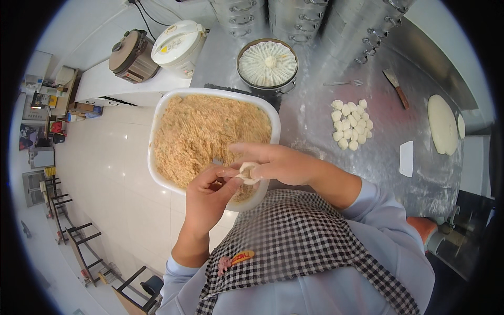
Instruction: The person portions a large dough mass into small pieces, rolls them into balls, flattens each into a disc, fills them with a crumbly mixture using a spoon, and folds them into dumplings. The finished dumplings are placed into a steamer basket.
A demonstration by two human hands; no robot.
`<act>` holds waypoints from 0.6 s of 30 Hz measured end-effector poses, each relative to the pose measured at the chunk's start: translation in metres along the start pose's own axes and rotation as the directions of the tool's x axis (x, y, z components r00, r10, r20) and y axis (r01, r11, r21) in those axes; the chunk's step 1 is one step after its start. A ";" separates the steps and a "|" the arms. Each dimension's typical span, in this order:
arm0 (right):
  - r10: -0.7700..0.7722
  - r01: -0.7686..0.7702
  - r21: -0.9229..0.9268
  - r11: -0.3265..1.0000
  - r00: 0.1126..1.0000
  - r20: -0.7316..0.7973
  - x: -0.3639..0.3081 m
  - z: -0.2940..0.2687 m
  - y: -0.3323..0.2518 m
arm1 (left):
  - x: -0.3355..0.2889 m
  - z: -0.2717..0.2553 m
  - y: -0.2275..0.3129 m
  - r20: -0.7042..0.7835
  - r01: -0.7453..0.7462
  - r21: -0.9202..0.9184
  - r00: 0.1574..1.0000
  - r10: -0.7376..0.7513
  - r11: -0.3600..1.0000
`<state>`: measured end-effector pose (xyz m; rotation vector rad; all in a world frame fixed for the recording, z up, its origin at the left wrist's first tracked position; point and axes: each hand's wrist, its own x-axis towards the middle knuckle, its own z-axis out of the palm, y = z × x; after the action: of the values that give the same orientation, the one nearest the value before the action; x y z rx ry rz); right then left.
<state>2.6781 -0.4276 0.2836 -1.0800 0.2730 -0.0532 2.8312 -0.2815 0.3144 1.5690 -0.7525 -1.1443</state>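
Over the near edge of a white tub (276, 123) heaped with orange-brown minced filling (210, 131), my two hands hold a small dough bun (248, 172) between them. Filling shows in its round opening. My left hand (207, 194) pinches the wrapper's edge between thumb and fingertips. My right hand (281, 164) supports the bun from the other side, thumb near the opening and fingers reaching over the tub. A metal utensil's end (217, 161) pokes out of the filling beside my left hand, mostly hidden.
Right, on the floured metal table (315, 118), lie several dough pieces (352, 124), a white scraper (406, 158), a fork (344, 82), a wooden-handled scraper (396, 88) and a large dough slab (442, 125). Behind stand a steamer (268, 63) holding one bun, stacked steamers (296, 23) and two cookers (178, 50).
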 end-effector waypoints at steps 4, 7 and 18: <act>0.095 -0.094 0.027 0.995 0.995 -0.037 -0.001 0.000 0.006 | 0.002 0.004 0.000 -0.009 -0.128 0.125 0.991 0.130 0.984; 0.068 -0.089 -0.216 0.972 0.992 -0.102 -0.001 0.003 0.005 | 0.000 0.011 0.001 -0.070 -0.152 0.274 0.982 0.178 0.950; 0.143 -0.142 0.042 0.989 0.989 -0.034 -0.002 0.003 -0.002 | 0.001 0.015 0.005 -0.062 -0.190 0.352 0.972 0.225 0.916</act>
<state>2.6772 -0.4257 0.2867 -1.0180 0.3801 0.0492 2.8182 -0.2889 0.3184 1.7698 -1.0680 -0.7991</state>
